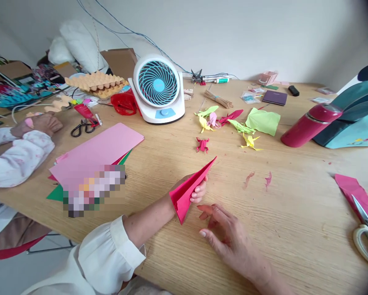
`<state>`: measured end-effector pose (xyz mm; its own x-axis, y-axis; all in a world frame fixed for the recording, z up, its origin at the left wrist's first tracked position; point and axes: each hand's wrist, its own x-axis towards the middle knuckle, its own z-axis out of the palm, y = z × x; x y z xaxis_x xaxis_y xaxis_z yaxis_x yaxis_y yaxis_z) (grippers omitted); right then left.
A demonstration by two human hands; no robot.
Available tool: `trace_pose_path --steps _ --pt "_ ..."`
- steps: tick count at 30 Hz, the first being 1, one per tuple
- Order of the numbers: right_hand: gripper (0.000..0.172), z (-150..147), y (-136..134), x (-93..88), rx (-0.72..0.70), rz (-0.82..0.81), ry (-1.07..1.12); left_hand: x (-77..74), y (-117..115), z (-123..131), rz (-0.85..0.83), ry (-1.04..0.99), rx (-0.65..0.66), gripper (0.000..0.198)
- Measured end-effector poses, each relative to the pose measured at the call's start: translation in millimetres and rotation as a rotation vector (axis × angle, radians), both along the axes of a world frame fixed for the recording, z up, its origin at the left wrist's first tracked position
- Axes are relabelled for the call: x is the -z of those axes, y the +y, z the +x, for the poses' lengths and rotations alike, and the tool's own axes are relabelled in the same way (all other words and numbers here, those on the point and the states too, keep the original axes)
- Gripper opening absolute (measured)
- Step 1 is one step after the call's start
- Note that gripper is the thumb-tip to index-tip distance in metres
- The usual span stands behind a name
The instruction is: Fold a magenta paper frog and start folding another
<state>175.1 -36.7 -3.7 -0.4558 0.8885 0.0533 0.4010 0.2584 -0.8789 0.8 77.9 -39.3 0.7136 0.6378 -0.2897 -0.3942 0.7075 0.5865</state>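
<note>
The left hand (198, 191) pinches a folded red paper (185, 196) just above the bench (294, 213). The right hand (229, 237) rests open and empty beside it. A paper frog (202, 144) and a fan (158, 88) lie beyond. The scissors (366, 231) are cut off at the right edge.

A person's left hand (198, 191) extends from a loose white fabric long sleeve (106, 256). The cloth billows into soft folds and draws into a gathered, narrow cuff (132, 239) that ends partway up the forearm. The right hand (227, 235) and its forearm are bare down to the frame's lower edge. Short, neatly trimmed fingernails (202, 234) show on both hands.
</note>
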Motion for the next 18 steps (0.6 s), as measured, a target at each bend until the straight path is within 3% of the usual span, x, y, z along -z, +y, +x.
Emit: trace_pose_path --steps 6,11,18 --pt "0.027 3.1 2.1 3.4 0.059 0.001 0.068 5.8 4.5 -2.1 -0.057 -0.038 0.123 0.016" --pt "0.022 5.9 6.1 6.2 0.186 0.032 0.095 3.0 -1.4 -3.4 -0.059 -0.031 0.11 0.015" --pt "0.025 7.0 6.2 6.9 0.262 -0.007 0.115 0.9 -0.8 -1.2 0.019 0.088 0.079 0.027"
